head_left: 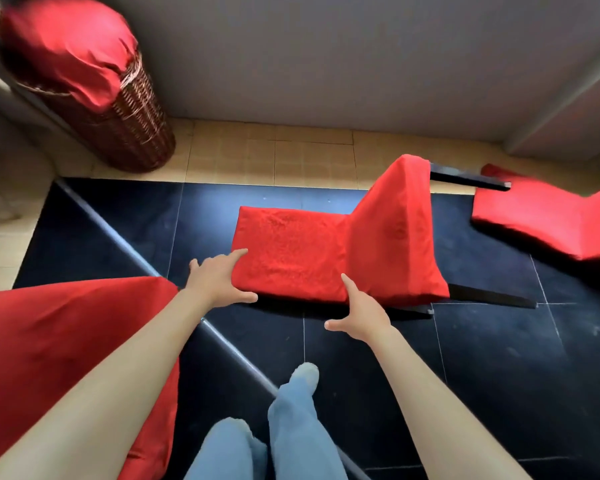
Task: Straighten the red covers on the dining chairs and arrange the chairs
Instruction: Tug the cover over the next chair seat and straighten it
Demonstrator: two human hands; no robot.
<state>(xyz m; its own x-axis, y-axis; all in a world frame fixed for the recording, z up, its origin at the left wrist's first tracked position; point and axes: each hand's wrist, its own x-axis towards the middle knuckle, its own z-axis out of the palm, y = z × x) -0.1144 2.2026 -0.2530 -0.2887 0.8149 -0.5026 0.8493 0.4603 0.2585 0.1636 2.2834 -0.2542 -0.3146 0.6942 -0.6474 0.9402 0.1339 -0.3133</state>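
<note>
A dining chair in a red cover (329, 251) lies tipped over on the dark floor, its black legs (492, 299) pointing right. My left hand (219, 282) rests on the near left corner of the covered part, fingers spread. My right hand (361, 310) touches the cover's near edge at the fold, fingers apart, gripping nothing that I can see. A second red-covered chair (548, 220) lies at the right edge. A broad red cover (59, 344) fills the lower left under my left arm.
A wicker basket (132, 133) with red cloth (66, 50) draped over its top stands at the back left by the grey wall. A thin metal bar (125, 244) runs diagonally across the floor. My legs in blue jeans (291, 424) stand just behind the chair.
</note>
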